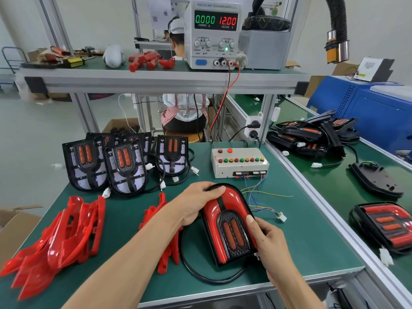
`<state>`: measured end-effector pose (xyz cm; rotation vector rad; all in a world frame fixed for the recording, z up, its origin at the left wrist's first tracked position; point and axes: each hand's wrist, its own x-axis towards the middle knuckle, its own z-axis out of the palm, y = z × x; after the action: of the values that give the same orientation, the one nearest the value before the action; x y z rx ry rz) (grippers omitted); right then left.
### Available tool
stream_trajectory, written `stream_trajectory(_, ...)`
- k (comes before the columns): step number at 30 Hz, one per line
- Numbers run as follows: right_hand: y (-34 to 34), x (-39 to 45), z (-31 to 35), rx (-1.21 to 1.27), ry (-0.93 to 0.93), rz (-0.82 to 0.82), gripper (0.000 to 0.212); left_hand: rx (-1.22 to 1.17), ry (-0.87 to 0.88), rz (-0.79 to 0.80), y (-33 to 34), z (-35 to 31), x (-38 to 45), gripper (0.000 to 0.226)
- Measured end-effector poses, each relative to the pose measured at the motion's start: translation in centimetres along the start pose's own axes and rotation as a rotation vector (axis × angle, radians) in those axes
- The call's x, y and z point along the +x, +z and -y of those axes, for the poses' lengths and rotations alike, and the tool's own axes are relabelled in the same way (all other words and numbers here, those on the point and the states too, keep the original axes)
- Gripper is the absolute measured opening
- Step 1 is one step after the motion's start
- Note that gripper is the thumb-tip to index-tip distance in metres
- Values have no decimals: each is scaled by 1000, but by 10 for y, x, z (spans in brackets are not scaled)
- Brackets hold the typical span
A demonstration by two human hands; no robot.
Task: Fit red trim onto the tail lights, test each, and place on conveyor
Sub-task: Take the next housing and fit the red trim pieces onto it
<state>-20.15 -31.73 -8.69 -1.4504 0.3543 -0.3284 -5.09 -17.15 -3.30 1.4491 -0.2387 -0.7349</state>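
Observation:
A tail light with red trim fitted over its black housing lies on the green mat in front of me. My left hand grips its rounded far end, fingers curled over the top. My right hand holds its right edge, thumb pressing on the red trim. Its black cable loops round the near side. Loose red trim pieces lie piled at the left, with more red trim under my left forearm. Untrimmed tail lights lean in a row behind.
A white test box with coloured buttons sits behind the light, its thin wires and white plug trailing right. A power supply reads 12.00 V on the shelf. The conveyor at right carries a trimmed light and other lights.

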Motion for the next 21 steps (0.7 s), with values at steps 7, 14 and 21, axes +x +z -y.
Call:
stream_trajectory(7,0,1,1,-50,2,10,34,-1,-34,-29,2,-3,5,24)
stream_trajectory(14,-27,-12,3,-445,-89,-128,23,-89,-94,-163,-8,0,9,15)
stream_trajectory(21,-44,-40,-9,-942,-238,-48,29,-224,-132,-341,-13,2,13,9)
